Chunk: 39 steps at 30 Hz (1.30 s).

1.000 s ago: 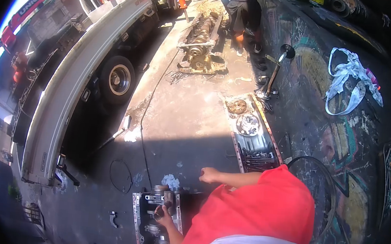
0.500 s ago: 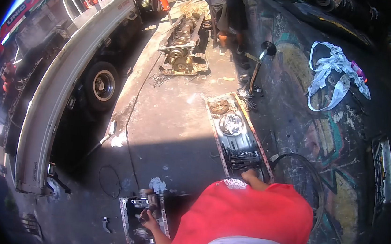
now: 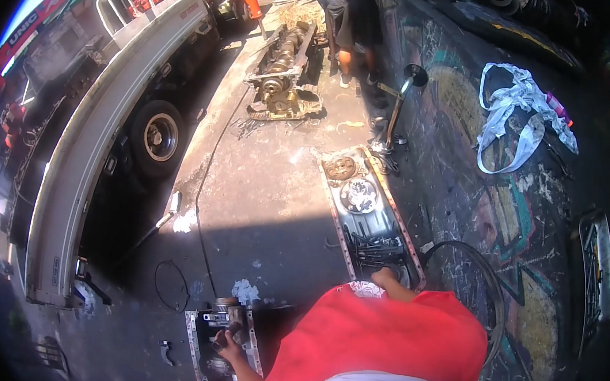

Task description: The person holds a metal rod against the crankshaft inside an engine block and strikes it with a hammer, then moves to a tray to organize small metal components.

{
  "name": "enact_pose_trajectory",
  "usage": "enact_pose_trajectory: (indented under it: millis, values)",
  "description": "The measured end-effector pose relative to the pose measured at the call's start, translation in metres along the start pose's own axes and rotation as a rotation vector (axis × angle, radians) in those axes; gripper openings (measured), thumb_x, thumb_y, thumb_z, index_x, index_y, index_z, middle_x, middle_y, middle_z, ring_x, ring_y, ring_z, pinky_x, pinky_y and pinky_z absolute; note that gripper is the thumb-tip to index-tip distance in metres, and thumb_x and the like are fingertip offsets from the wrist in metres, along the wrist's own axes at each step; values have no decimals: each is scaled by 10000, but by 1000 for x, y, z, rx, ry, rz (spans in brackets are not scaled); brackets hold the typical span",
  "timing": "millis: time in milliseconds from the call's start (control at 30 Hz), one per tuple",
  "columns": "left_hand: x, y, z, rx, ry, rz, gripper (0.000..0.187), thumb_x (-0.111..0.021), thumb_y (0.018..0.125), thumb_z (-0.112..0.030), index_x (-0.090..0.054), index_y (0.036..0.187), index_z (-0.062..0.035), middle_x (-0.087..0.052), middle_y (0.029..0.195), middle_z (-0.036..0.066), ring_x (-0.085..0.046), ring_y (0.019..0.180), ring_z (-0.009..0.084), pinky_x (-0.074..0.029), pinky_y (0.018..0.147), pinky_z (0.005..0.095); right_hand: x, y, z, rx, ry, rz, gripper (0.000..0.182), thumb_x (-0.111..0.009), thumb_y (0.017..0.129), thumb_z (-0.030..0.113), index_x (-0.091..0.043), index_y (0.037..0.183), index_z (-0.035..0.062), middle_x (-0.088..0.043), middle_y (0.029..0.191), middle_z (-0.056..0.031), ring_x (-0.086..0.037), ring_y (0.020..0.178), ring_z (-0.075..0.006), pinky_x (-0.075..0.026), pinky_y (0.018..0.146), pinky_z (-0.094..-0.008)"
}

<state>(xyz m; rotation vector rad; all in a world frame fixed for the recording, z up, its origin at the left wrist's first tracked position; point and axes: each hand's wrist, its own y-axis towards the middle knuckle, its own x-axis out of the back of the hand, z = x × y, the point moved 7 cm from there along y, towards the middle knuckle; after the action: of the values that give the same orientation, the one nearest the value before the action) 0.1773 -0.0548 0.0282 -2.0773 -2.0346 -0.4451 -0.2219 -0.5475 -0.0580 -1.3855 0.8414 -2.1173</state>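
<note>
My left hand is closed around a dark, roughly cylindrical metal part, over a long metal tray with a holed rim at the bottom of the view. More engine parts sit in that tray, among them a round, piston-like piece. My right hand reaches over the near end of a second long pan. Its fingers are partly hidden, close to a pile of bolts and rods. Farther along in this pan lie a brown gear-like disc and a shiny round metal part.
An engine block with a crankshaft lies ahead, beside a standing person. A truck bed with a wheel runs along the left. White cloth strips lie at right. A long-handled tool rests on the floor.
The view has shifted slightly. My left hand has turned a little with the dark part and sits slightly lower. My right hand stays at the near end of the pan.
</note>
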Motion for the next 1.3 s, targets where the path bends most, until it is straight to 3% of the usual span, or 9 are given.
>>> enact_pose_trajectory:
  millis: [400, 700, 1233, 1300]
  values:
    - [-3, -9, -18, -41, 113, 25, 288, -621, 756, -122, -534, 975, 44, -565, 945, 128, -540, 862, 220, -427, 786, 328, 1, -15, 11, -24, 1, 72, 498, -561, 663, 243, -549, 1062, -55, -525, 1117, -250, -510, 1062, -353, -404, 889, -369]
    - [-4, -9, -19, -55, 75, 18, 292, -615, 763, -131, -533, 976, 51, -567, 943, 141, -543, 867, 233, -429, 785, 336, -5, 0, 3, 4, -21, 26, 459, -564, 635, 243, -593, 988, -49, -556, 1053, -253, -544, 1010, -346, -436, 851, -364]
    - [-6, -14, -42, -111, 99, 17, 259, -612, 765, -133, -540, 946, 37, -563, 911, 134, -531, 847, 234, -414, 782, 346, 9, -17, 26, 13, -3, 65, 469, -564, 637, 232, -579, 1016, -45, -540, 1085, -252, -521, 1042, -354, -421, 867, -377]
    - [-5, -14, -41, -87, 107, 12, 265, -613, 764, -135, -540, 953, 36, -562, 918, 134, -529, 855, 237, -412, 785, 346, 11, -22, 28, -22, -4, 85, 439, -548, 673, 247, -587, 1025, -12, -531, 1123, -221, -515, 1060, -330, -415, 879, -368]
